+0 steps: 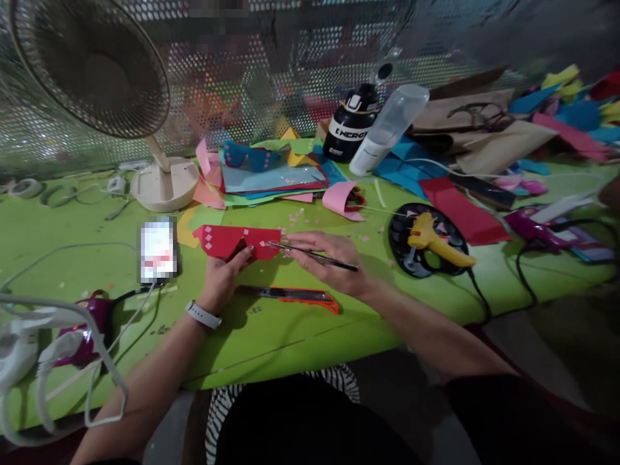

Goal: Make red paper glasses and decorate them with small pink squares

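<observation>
My left hand (223,274) grips the lower edge of a red paper glasses shape (223,240), thumb on its front. Small pale pink diamonds dot the red paper at its left end, top middle and right part. In my right hand (334,258) is a pair of dark tweezers (322,258), whose tips meet the paper's right part near a pink diamond. Whether the tips pinch that diamond is too small to tell. Below both hands lies an orange utility knife (303,295). Tiny pink paper bits (296,218) are scattered just behind the paper.
A fan (165,184) stands at back left, with a phone (157,250) in front. Behind are blue paper glasses (252,157) on stacked sheets, a black bottle (349,126) and a clear-topped bottle (387,132). At right, a yellow glue gun (431,239) rests on a black tray (400,242). Cables cross the left side.
</observation>
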The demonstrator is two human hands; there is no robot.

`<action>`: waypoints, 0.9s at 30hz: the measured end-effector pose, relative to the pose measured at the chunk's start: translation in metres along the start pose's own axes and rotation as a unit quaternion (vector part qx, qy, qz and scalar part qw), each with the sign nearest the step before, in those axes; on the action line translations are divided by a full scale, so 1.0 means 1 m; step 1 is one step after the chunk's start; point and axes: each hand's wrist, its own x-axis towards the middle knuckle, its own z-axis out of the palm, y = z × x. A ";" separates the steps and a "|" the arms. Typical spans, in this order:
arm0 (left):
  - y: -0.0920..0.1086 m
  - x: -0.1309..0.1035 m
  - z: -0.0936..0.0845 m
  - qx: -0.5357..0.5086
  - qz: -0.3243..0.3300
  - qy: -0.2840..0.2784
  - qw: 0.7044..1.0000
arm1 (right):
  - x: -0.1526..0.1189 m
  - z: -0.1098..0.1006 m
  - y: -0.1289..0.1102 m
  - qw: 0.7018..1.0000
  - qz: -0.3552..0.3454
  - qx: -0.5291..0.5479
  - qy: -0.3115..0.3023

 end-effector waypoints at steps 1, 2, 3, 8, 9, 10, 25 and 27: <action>0.000 0.001 -0.001 -0.004 0.008 0.005 1.000 | -0.003 -0.004 0.003 1.000 -0.003 -0.024 0.001; 0.001 0.002 -0.002 -0.007 0.016 0.011 1.000 | -0.008 -0.008 0.007 0.999 -0.004 -0.050 0.001; 0.001 0.002 -0.002 -0.010 0.022 0.016 1.000 | -0.014 -0.013 0.012 0.997 -0.003 -0.078 0.002; 0.003 0.005 0.000 -0.008 0.018 0.022 1.000 | -0.045 -0.038 0.043 0.973 -0.080 -0.210 -0.058; 0.004 0.005 0.000 -0.006 0.018 0.022 1.000 | -0.049 -0.042 0.049 0.967 -0.095 -0.222 -0.074; 0.005 0.005 0.001 -0.004 0.019 0.021 1.000 | -0.052 -0.046 0.054 0.964 -0.100 -0.231 -0.082; 0.015 0.008 0.008 0.008 0.025 0.023 0.999 | -0.074 -0.141 0.088 0.906 0.126 -0.400 0.054; 0.015 0.008 0.008 0.004 0.027 0.021 0.999 | -0.084 -0.167 0.095 0.853 0.227 -0.466 0.057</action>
